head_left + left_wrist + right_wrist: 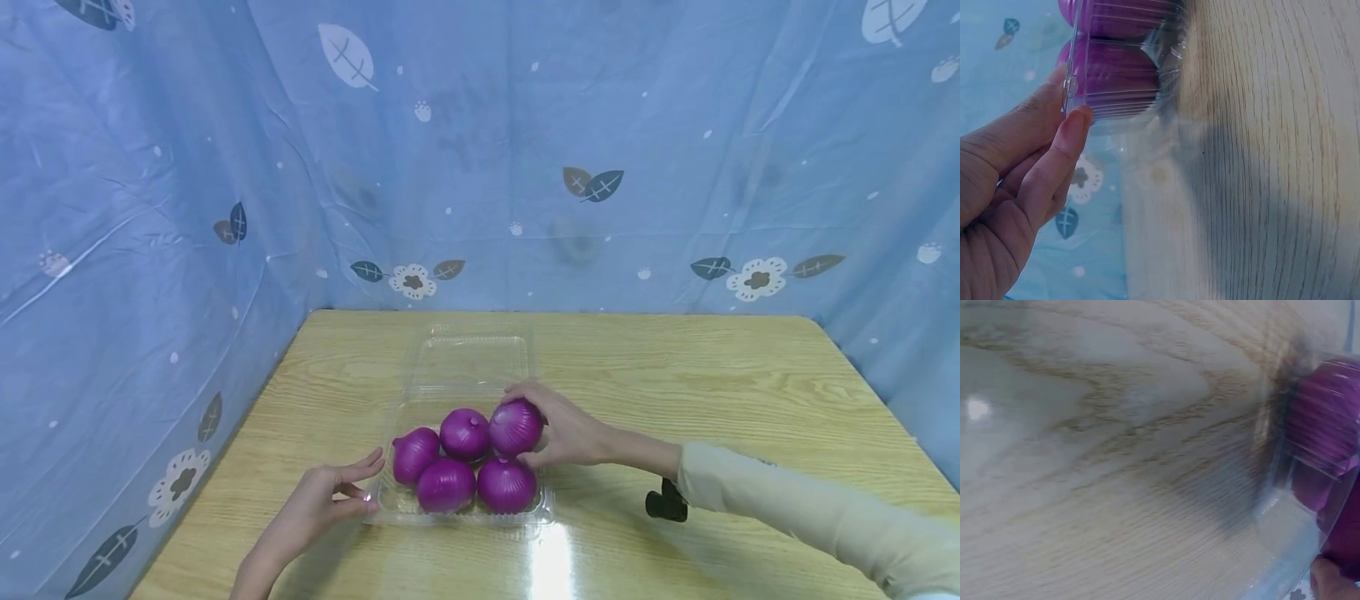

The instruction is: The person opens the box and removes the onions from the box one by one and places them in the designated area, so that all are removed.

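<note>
A clear plastic clamshell container (pixel 547 508) sits on the table, its lid (pixel 471 360) folded back behind it. Several purple onions (pixel 446 485) lie inside the base. My right hand (pixel 572 429) grips the back right onion (pixel 514 425), fingers over its far side and thumb at its near side. In the right wrist view only a fingertip (pixel 1330 581) shows, beside a dark purple onion (pixel 1344 544). At the container's left edge, my left hand (pixel 322 500) pinches the rim, as the left wrist view shows, with the thumb and fingers (pixel 1054 165) on it.
The wood-grain table (pixel 712 375) extends on both sides of the container. Blue curtains (pixel 510 150) with leaf and flower prints hang behind and at the sides. A black device (pixel 666 502) is at the right wrist, below a pale sleeve (pixel 787 504).
</note>
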Action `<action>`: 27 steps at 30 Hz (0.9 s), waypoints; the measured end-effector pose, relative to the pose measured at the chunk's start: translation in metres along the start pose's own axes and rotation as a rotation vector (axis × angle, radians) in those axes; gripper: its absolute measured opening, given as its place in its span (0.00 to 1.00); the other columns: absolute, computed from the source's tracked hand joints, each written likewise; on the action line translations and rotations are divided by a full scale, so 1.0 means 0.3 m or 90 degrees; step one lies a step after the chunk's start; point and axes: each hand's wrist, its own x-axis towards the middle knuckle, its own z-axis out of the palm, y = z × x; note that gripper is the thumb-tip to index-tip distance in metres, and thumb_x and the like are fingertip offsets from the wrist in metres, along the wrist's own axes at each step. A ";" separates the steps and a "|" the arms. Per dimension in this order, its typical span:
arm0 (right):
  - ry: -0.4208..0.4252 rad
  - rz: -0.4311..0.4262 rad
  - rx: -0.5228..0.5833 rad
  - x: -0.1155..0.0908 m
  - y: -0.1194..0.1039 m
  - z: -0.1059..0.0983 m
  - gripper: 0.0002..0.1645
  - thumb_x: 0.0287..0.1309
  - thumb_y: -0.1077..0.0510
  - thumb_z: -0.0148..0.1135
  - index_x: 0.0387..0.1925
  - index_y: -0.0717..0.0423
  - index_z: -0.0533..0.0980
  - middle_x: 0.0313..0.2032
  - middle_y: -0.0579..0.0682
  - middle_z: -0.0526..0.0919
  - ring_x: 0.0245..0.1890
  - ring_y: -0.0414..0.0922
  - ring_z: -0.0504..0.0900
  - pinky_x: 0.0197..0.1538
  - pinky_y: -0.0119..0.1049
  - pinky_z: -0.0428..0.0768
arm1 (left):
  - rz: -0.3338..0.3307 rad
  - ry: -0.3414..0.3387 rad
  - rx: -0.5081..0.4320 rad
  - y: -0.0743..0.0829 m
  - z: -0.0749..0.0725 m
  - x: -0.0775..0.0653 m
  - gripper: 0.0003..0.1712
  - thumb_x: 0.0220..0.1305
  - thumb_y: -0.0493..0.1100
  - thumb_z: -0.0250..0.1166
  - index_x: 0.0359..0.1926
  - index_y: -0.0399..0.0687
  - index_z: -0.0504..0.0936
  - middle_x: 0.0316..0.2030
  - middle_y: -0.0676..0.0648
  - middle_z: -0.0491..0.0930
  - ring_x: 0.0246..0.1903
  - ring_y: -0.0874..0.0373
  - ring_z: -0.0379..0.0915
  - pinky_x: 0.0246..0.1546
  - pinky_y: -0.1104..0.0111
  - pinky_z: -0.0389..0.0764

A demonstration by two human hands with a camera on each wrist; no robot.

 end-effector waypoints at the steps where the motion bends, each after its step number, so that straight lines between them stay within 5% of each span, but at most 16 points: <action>1: -0.007 0.001 0.025 -0.004 0.003 -0.001 0.40 0.40 0.58 0.76 0.57 0.57 0.69 0.58 0.57 0.70 0.56 0.54 0.73 0.51 0.42 0.79 | 0.000 -0.001 0.000 0.001 0.000 0.000 0.29 0.55 0.39 0.69 0.55 0.26 0.75 0.60 0.28 0.66 0.29 0.64 0.78 0.32 0.72 0.82; 11: -0.030 0.055 0.281 -0.025 0.023 -0.022 0.41 0.41 0.69 0.75 0.60 0.57 0.70 0.67 0.63 0.61 0.63 0.62 0.66 0.54 0.40 0.78 | 0.021 0.003 0.009 -0.002 0.002 -0.005 0.28 0.57 0.40 0.69 0.55 0.25 0.74 0.59 0.27 0.66 0.30 0.65 0.78 0.32 0.72 0.82; 20: 0.004 0.037 0.309 -0.068 0.023 -0.053 0.37 0.45 0.71 0.71 0.60 0.61 0.70 0.65 0.63 0.62 0.60 0.63 0.68 0.51 0.41 0.80 | 0.065 0.004 -0.013 -0.022 0.012 -0.022 0.28 0.59 0.40 0.67 0.56 0.26 0.74 0.59 0.27 0.67 0.31 0.65 0.79 0.37 0.72 0.83; 27: 0.044 0.094 0.341 -0.090 0.008 -0.092 0.39 0.46 0.68 0.73 0.62 0.59 0.69 0.63 0.62 0.68 0.57 0.58 0.74 0.50 0.43 0.81 | 0.063 -0.001 -0.015 -0.022 0.009 -0.019 0.27 0.60 0.41 0.67 0.56 0.26 0.74 0.59 0.27 0.67 0.32 0.66 0.78 0.37 0.72 0.83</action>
